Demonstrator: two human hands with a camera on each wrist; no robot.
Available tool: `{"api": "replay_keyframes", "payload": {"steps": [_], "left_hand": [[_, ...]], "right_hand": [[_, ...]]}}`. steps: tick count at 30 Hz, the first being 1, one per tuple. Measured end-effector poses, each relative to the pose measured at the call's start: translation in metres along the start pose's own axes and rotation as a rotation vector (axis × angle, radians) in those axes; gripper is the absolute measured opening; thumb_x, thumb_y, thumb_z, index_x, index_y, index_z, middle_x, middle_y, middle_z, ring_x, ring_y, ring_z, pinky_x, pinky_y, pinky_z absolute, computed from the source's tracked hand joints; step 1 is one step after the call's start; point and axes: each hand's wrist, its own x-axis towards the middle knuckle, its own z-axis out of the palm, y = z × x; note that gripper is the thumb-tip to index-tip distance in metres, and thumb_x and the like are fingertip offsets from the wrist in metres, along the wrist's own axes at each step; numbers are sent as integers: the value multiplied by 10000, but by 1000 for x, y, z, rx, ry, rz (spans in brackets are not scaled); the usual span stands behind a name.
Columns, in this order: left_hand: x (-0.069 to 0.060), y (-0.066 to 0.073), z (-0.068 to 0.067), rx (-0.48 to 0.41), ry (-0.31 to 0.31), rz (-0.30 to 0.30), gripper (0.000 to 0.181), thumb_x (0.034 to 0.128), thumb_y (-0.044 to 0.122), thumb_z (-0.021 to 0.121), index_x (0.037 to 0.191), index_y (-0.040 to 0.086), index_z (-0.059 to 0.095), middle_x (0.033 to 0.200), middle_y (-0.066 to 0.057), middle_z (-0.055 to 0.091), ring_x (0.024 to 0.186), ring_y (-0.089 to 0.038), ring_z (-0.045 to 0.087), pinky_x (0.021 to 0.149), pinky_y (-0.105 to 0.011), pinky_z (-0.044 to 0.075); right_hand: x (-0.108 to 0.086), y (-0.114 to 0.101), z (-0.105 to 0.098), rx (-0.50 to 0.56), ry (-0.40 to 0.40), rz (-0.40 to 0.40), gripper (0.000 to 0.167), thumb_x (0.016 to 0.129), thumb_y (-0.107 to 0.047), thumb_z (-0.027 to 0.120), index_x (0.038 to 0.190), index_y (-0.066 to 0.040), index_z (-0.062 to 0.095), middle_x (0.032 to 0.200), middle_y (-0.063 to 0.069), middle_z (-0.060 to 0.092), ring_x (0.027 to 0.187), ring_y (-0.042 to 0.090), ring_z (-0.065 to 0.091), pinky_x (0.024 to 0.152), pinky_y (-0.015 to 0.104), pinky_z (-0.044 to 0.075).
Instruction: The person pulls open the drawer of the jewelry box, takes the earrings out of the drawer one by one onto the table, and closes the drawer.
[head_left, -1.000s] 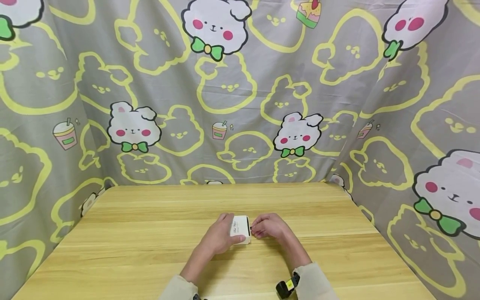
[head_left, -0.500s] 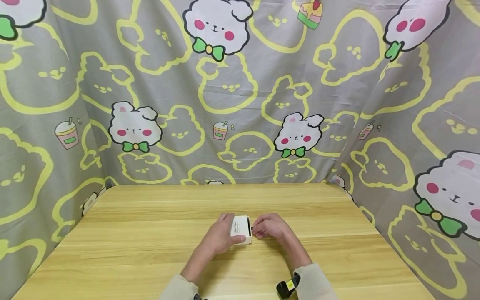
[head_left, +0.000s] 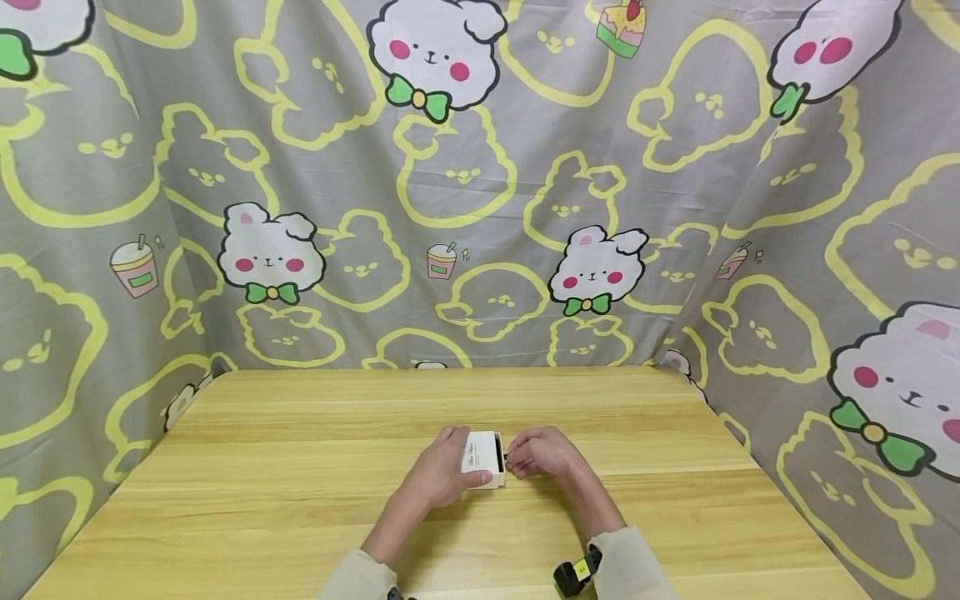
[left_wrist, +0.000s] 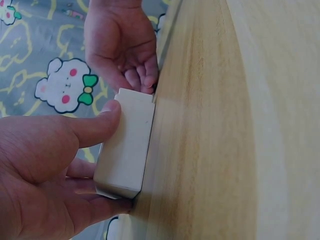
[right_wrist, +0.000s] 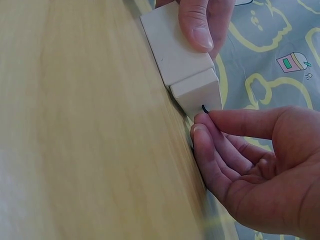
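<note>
A small white drawer box (head_left: 481,450) with dark script on top lies on the table. My left hand (head_left: 437,473) grips its outer sleeve, thumb along the near side, as the left wrist view shows with the sleeve's plain side (left_wrist: 129,145). From the right end, the inner drawer (right_wrist: 197,91) sticks out a little way. A short black pull loop (right_wrist: 204,108) comes out of the drawer's end face. My right hand (head_left: 546,454) pinches this loop between thumb and forefinger, the other fingers curled beneath. A dark strip shows at the top of the drawer; its contents are hidden.
The wooden table (head_left: 300,500) spreads around both hands. Behind it and at both sides hangs a grey curtain (head_left: 465,208) with cartoon bears. A black wrist camera (head_left: 572,577) sits by the right sleeve.
My right hand has shifted slightly to the right with the pull loop. The inner drawer has slid a little further out of the sleeve, while my left hand stays in place.
</note>
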Motion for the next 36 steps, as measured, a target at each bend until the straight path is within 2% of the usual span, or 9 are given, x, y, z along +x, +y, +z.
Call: {"api": "replay_keyframes", "payload": {"steps": [23,36], "left_hand": [[0,2,-1,3,-13,-15,835,870,346,804,1473,-86,420,1404,-221,525,985,-238,581,932,-468,514],[1,0,-1,12,-9,-12,831,869,350,804,1467,-86,426,1399,-222,527,982,-244,578,922,-471,513]], "right_hand": [[0,1,-3,14,1,2,134,817,38,670,923,116,692,751,105,709,644,160,659,664,316,591],[-1,0,-5,1,10,13,146,820,20,681,929,116,693,767,113,711,650,159,653,660,316,587]]}}
